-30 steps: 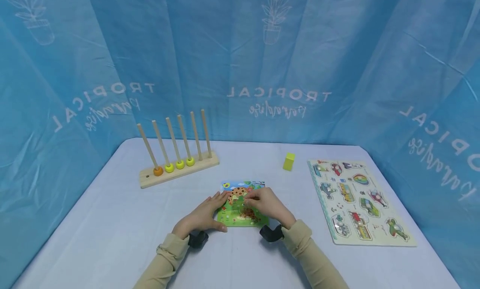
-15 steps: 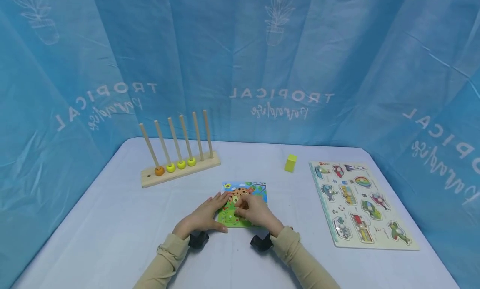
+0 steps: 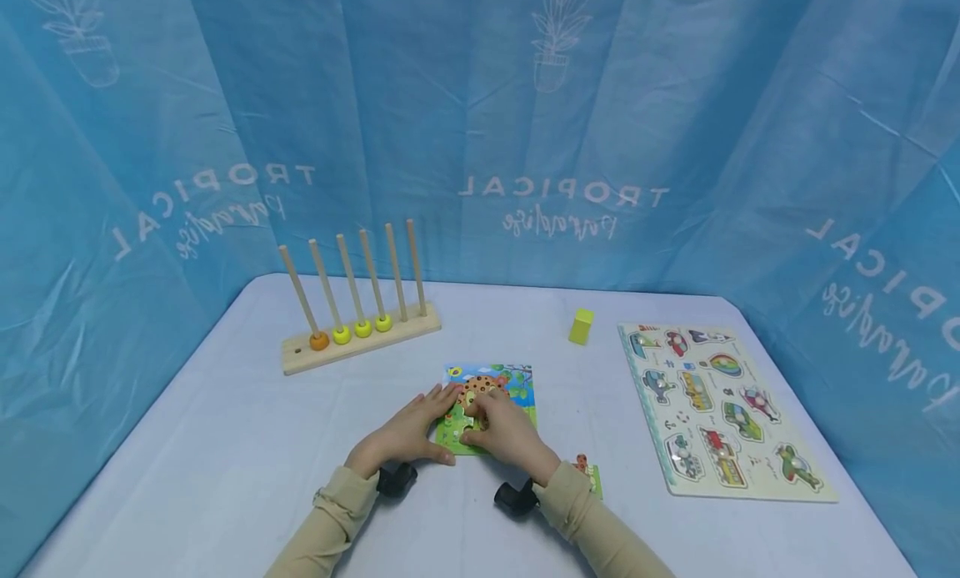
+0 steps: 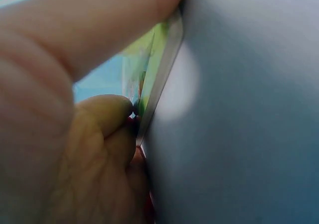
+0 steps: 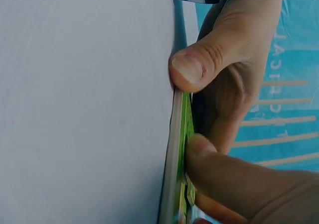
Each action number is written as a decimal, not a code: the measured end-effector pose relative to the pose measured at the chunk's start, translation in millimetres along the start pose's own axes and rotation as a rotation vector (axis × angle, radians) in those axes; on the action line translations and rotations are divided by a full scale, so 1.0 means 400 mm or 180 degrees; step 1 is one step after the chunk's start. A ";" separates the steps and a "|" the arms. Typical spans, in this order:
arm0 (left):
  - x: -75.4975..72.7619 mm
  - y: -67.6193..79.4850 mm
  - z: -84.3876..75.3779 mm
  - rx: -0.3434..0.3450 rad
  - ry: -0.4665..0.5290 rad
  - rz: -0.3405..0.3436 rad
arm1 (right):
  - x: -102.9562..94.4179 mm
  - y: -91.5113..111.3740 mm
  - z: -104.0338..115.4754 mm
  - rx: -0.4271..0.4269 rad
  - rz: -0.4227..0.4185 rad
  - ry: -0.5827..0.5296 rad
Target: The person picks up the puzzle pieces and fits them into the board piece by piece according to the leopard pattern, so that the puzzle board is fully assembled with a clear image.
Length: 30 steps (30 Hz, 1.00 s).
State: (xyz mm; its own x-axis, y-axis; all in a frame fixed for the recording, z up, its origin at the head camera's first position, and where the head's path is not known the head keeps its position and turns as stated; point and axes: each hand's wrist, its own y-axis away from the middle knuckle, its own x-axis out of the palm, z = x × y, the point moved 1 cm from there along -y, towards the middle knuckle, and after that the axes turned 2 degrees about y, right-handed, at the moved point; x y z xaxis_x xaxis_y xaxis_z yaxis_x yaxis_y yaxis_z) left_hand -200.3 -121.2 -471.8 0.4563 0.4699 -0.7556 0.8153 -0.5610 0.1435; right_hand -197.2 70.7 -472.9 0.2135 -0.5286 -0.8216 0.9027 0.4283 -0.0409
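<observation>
A small jigsaw puzzle (image 3: pixel 517 382) with a spotted animal on green grass and blue sky lies flat at the middle of the table. Over its left side the left hand (image 3: pixel 408 428) rests, fingers spread along the board and thumb by the near edge. In the left wrist view the board's edge (image 4: pixel 162 69) shows beyond the thumb. With curled thumb and index finger, the right hand (image 3: pixel 510 432) pinches a puzzle piece (image 5: pixel 188 194) low at the board's surface; the fingers mostly hide it. Another small picture piece (image 3: pixel 595 480) lies partly under the right forearm.
At the back left stands a wooden peg rack (image 3: pixel 360 340) with one orange and several yellow beads. A yellow-green block (image 3: pixel 581 326) stands at the back. Along the right lies a vehicle knob-puzzle board (image 3: pixel 727 411). Blue curtains surround the white table.
The right hand has moved left and down onto the puzzle, with the green piece it held lowered from above the board. Its forearm's shift uncovers the other piece. The left hand stays put.
</observation>
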 end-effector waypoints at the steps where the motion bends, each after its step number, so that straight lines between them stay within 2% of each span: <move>1: 0.000 0.000 0.000 -0.0007 0.0004 0.0001 | 0.000 -0.001 0.000 0.0021 -0.0010 -0.0018; 8: -0.002 0.000 -0.003 -0.0029 0.0012 0.0001 | 0.004 -0.005 -0.002 0.0122 -0.0046 -0.0062; 16: 0.000 0.001 -0.002 -0.0036 0.0012 -0.0022 | 0.023 -0.008 -0.004 0.0139 -0.0322 -0.0038; 20: 0.000 0.001 -0.001 -0.0047 0.0018 -0.0012 | 0.026 -0.010 -0.005 0.0175 -0.0352 -0.0064; 23: 0.001 0.001 0.000 -0.0046 -0.0006 -0.0010 | 0.015 -0.012 -0.010 0.0156 -0.0226 -0.0278; 30: 0.001 0.003 0.000 0.0006 -0.0015 -0.0007 | -0.060 -0.014 -0.068 0.0159 0.0438 -0.1273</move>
State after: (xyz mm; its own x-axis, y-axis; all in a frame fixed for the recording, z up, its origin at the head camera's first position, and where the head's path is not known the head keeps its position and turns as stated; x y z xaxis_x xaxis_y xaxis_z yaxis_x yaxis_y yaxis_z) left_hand -199.1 -121.9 -472.1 0.4529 0.4679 -0.7589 0.8155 -0.5614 0.1406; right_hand -217.8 101.0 -468.3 0.4525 -0.7159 -0.5317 0.8706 0.4839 0.0894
